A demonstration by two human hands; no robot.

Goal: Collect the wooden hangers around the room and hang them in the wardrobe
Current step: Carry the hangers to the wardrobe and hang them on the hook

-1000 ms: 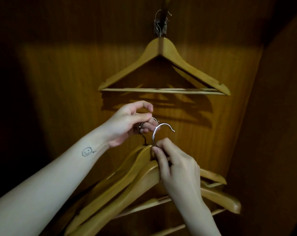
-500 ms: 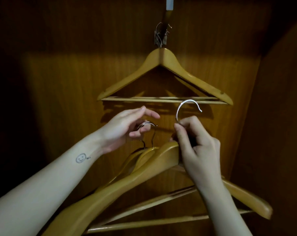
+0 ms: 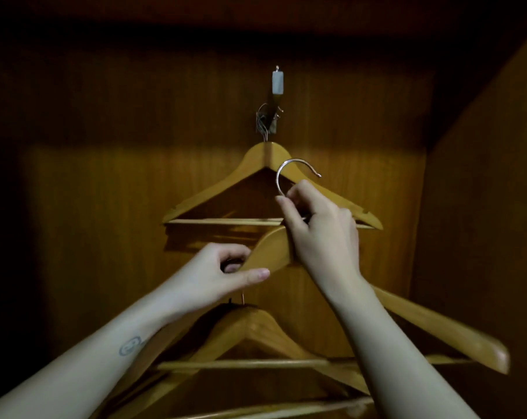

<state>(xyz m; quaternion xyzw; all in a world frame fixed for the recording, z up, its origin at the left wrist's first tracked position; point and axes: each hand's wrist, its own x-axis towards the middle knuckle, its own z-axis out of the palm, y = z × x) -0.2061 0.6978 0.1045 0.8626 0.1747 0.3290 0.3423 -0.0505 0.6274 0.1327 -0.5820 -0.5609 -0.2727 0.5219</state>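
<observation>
No brand, label or writing shows on anything in here; the only mark is the small smiley tattoo (image 3: 130, 345) on the inside of my left forearm.

My right hand (image 3: 324, 234) is raised in front of the wardrobe's back panel (image 3: 105, 207), wrist bent back, fingers curled tight around the neck of a wooden hanger (image 3: 431, 326), pinching the base of its metal hook (image 3: 295, 172). The hook's open end points right and stands free, just in front of the right shoulder of the hanger already hung (image 3: 226, 189). The held hanger tilts, its right arm sloping down toward the wardrobe's right side wall (image 3: 483, 237) and blurred at the tip.

My left hand (image 3: 222, 275) is lower and to the left, palm turned inward, closed loosely: thumb stretched out to the right beneath the left shoulder of the raised hanger, fingers curled over a hook I can barely see. From that grip another hanger (image 3: 256, 328) dangles below by its thin shank, with more wooden arms and bars crowding behind it toward the bottom edge; how many there are I cannot tell.

The hung hanger sits level against the back panel, its hook among several wire hooks bunched on a peg (image 3: 268, 120) below a pale fitting (image 3: 278, 82) near the panel's top edge.
</observation>
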